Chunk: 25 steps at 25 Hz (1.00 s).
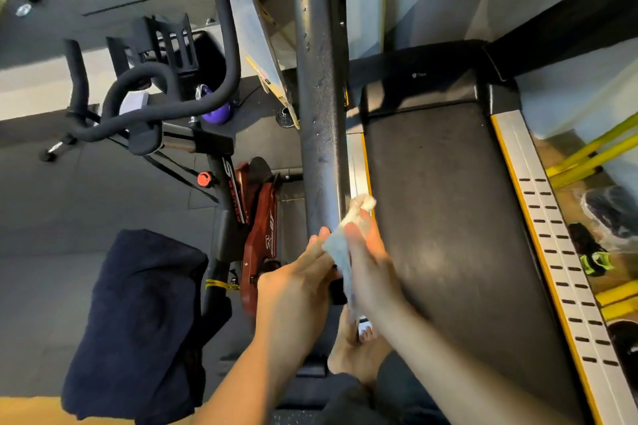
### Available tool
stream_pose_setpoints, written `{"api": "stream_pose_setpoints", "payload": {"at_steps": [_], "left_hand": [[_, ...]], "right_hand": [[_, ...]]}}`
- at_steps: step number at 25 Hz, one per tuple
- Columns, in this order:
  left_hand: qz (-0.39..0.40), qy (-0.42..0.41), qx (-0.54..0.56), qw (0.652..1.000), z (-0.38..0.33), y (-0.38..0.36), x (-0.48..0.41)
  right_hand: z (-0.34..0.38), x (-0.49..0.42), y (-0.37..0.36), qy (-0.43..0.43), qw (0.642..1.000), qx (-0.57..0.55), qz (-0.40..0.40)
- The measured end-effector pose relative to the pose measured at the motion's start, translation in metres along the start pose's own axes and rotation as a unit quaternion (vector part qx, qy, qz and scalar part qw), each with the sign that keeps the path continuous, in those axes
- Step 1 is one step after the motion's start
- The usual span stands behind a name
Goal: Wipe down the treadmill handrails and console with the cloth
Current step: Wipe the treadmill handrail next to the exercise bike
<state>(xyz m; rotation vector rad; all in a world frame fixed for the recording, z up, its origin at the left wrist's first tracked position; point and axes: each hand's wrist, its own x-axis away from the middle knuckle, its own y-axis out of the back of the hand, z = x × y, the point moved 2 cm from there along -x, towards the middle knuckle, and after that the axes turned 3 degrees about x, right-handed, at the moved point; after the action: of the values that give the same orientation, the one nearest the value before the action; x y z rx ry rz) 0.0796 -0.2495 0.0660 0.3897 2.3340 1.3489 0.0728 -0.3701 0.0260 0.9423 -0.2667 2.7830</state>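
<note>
**A:** What sits nearest the camera?

**B:** A bare foot [359,352], low in the picture between the person's two forearms, which both reach upward.

**A:** And the hands?

**B:** The right hand [371,272] grips the cloth [340,254] with the thumb laid over it. The pale cloth is bunched, and its top end sticks up past the fingers. The left hand [297,283] lies just beside it with its fingers stretched nearly straight. Their tips touch the cloth's left edge and curl round nothing that shows.

**A:** Where is the cloth on the machine?

**B:** It is against the lower end of the handrail [319,114], a dark grey tube running up the middle of the picture. The tube is speckled with small pale marks.

**A:** What lies to either side?

**B:** Right of the tube is the black treadmill belt [442,217]. Beyond that is a silver side rail [552,252] with dark slots and a yellow edge. On the left a dark towel [138,314] hangs close by. Past it stands an exercise bike [207,143] with black handlebars. Farther off, a purple kettlebell [215,112] sits on the floor.
</note>
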Motion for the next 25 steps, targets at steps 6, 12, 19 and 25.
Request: {"api": "stream_pose_setpoints", "payload": {"at_steps": [6,12,19,25], "left_hand": [[-0.029,-0.007,0.041,0.999,-0.005,0.001,0.001],[-0.053,0.011,0.048,0.997,-0.005,-0.005,0.004],[-0.062,0.048,0.073,0.994,-0.004,-0.009,0.009],[-0.081,0.076,0.098,0.989,-0.008,-0.015,0.013]], "right_hand": [[0.047,-0.018,-0.007,0.185,0.966,0.174,-0.052],[0.013,-0.043,0.005,-0.047,0.999,-0.012,-0.019],[0.045,-0.009,-0.005,0.148,0.975,0.167,-0.02],[0.062,-0.066,0.004,-0.042,0.997,-0.013,-0.065]]}}
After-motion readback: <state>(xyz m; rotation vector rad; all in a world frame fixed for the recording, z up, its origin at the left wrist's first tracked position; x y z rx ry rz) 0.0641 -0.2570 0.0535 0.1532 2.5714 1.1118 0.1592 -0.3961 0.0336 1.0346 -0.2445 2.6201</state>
